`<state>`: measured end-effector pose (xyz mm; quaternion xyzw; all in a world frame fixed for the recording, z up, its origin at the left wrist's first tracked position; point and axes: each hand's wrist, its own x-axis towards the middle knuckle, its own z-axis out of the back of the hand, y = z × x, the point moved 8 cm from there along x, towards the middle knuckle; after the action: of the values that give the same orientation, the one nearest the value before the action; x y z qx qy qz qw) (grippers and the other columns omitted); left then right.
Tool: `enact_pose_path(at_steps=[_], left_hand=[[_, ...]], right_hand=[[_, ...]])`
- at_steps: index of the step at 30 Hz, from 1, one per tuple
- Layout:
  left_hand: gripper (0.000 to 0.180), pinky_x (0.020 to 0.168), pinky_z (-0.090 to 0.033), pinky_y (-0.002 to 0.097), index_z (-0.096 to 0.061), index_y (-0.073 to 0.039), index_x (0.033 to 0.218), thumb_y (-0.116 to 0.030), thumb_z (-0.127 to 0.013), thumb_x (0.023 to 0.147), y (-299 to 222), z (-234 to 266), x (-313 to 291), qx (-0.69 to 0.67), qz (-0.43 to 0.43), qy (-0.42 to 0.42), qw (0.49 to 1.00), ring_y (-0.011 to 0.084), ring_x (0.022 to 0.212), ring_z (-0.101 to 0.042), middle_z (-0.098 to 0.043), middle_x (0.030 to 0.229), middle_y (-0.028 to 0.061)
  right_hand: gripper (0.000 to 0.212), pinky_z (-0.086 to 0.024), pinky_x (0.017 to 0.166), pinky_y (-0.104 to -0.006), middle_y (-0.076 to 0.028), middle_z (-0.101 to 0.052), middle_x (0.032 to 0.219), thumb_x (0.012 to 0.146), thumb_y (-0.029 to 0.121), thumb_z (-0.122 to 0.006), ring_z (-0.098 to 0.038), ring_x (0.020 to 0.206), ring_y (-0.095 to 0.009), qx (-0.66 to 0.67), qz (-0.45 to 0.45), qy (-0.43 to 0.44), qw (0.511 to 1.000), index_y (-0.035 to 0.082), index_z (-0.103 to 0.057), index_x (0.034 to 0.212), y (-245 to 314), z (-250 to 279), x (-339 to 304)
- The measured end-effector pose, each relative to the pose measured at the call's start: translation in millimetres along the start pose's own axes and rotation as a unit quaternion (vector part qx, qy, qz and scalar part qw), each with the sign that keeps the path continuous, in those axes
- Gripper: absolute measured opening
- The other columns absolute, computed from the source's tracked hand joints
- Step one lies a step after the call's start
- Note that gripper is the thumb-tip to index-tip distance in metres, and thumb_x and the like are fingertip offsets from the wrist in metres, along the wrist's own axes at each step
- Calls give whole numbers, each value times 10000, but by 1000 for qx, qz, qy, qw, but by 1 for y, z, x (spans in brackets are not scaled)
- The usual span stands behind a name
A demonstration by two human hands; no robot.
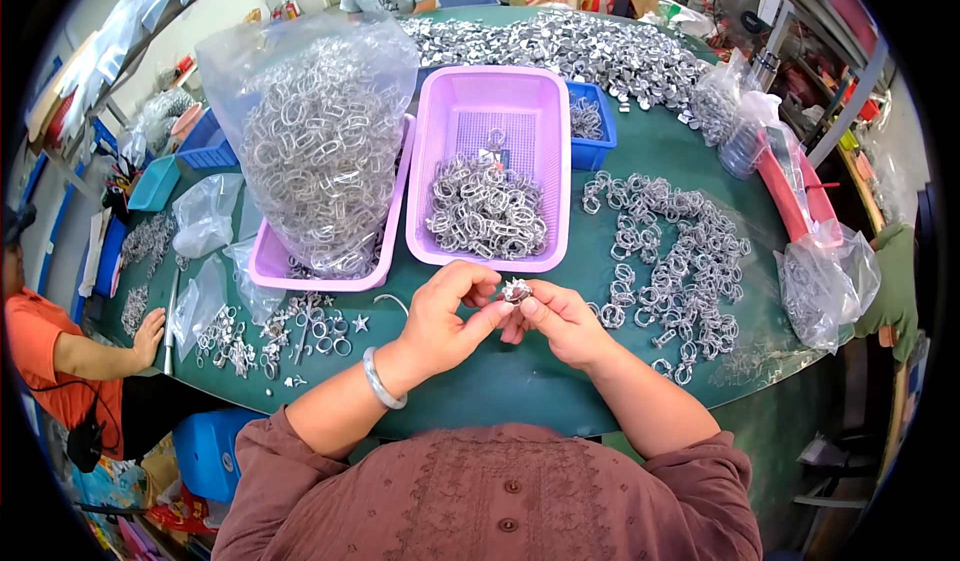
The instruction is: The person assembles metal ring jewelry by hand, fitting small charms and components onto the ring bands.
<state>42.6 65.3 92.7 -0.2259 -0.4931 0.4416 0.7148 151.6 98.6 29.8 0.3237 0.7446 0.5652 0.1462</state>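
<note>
Fingers [466,278] of your left hand [436,311] and right hand [573,329] pinch a silvery piece [516,292] over the tabletop [640,146], near the central lilac tub [490,89]; light, even pressure should keep it steady without bending it.

Pretty clearly a workshop, small jewelry-factory kind: big green bench [640,146] with silvery rings [487,211] in heaps, a fat clear bag [318,151] stuffed with more, a lilac plastic bin [490,86], metal shelving [852,96], plus a co-worker in orange [58,346] at the left edge.
</note>
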Motion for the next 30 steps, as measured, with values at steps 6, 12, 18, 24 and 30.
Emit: enact_pose_path(at_steps=[6, 12, 18, 24, 30], left_hand=[[257, 658, -451, 234, -555, 5, 1053, -19, -597, 801, 17, -6, -6, -60, 38, 40, 997, 111, 774, -541, -557, 900, 53], [164, 659, -498, 272, -532, -46, 1016, -102, -535, 861, 58, -1, -26, -393, 320, -44, 861, 173, 790, -614, -602, 918, 65], [162, 698, -509, 293, -504, -59, 1022, -93, -506, 863, 45, 12, 6, -459, 309, -64, 830, 186, 804, -620, -608, 932, 94], [299, 717, -520, 303, -491, -27, 1142, -49, -501, 844, 32, 6, 2, -476, 309, -20, 823, 205, 832, -623, -603, 981, 125], [300, 636, -481, 255, -499, -37, 1147, -66, -518, 849, 8, 16, -7, -473, 384, -12, 793, 158, 764, -594, -598, 930, 79]], right_hand=[[285, -466, 685, -253, -55, -602, 847, 941, 249, -439, -555, 734, -112, -9, -40, 22, 999, 1, -549, 1026, -8, -3, 3], [237, -468, 698, -237, -39, -602, 837, 902, 202, -525, -558, 762, -90, -62, -96, 75, 991, 3, -561, 1027, -16, -15, -4], [244, -446, 670, -218, -10, -590, 812, 850, 207, -606, -518, 723, -57, -187, -68, 98, 975, 8, -579, 988, -8, -20, -8], [213, -447, 648, -234, -27, -587, 785, 842, 173, -604, -522, 706, -80, -200, -18, 62, 978, 4, -583, 969, 0, -14, 3], [218, -467, 682, -252, -53, -619, 818, 844, 160, -602, -566, 746, -101, -186, -35, 44, 981, -1, -588, 990, -14, -15, -10]])
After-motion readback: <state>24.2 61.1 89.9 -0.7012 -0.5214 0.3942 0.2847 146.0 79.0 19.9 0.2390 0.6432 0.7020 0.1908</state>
